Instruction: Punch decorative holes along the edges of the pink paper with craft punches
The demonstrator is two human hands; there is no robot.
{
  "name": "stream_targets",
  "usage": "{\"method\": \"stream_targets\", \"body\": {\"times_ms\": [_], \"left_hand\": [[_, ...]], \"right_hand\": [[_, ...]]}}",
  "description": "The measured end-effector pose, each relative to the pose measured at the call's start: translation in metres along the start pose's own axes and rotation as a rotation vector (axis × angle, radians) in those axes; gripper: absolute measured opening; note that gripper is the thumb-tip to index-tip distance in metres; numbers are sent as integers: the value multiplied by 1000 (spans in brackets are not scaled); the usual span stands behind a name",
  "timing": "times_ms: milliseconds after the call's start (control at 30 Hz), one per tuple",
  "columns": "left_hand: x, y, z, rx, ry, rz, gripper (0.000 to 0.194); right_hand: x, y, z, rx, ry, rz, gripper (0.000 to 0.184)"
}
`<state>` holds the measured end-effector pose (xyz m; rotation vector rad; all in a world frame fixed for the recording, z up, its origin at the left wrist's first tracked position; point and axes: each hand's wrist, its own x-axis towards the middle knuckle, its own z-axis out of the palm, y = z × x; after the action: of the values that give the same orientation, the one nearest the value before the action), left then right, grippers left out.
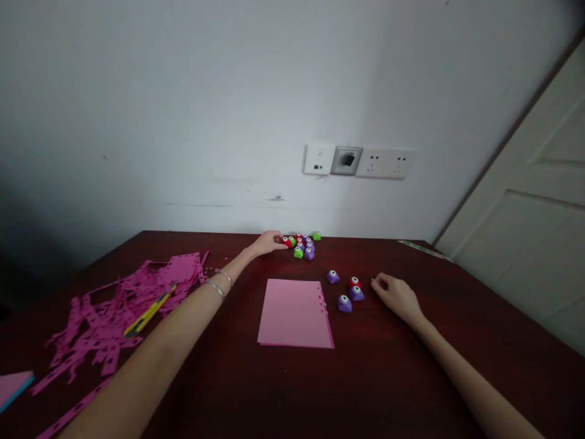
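Observation:
My left hand (269, 242) reaches to the back of the table, its fingers closed on a small red one-eyed toy piece (286, 242) at the edge of a cluster. Green pieces (298, 252) and purple pieces (309, 253) crowd beside it. My right hand (398, 296) rests on the table with curled fingers, and nothing shows in them. Just left of it lie a red piece (354, 282) and purple ones (344, 303), apart from the hand. Between my arms is a pink sheet stack (295, 314) with small dots down its right edge.
Pink punched paper scraps (100, 320) spread over the table's left side, with a yellow utility knife (148, 312) on them. A pink pad (13, 387) lies at the near left. A thin strip (425, 249) lies at the back right. Wall sockets (359, 161) sit above the table.

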<state>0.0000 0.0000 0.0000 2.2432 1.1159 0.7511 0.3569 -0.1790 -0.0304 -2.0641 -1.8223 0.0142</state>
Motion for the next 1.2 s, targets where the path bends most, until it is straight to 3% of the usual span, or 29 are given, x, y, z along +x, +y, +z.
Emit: {"method": "stream_targets", "body": {"times_ms": [200, 400, 667, 800, 967, 1067, 1200], "left_hand": [[-39, 50, -21, 27, 46, 162, 31], [-82, 97, -20, 126, -22, 272, 28], [-103, 115, -7, 132, -111, 351, 26], [-105, 121, -4, 120, -145, 345, 26], [-108, 128, -2, 129, -175, 345, 27], [-110, 132, -1, 121, -190, 360, 27], [-113, 139, 2, 118, -205, 377, 26]], "right_hand": [[-1, -1, -1, -9, -5, 7, 28], [-2, -1, -2, -30, -5, -1, 26], [-3, -2, -2, -34, -13, 4, 25], [-2, -6, -9, 89, 5, 7, 27], [-8, -47, -37, 401, 74, -176, 23], [-23, -90, -54, 530, -69, -325, 22], [-45, -132, -61, 553, -138, -464, 19]]}}
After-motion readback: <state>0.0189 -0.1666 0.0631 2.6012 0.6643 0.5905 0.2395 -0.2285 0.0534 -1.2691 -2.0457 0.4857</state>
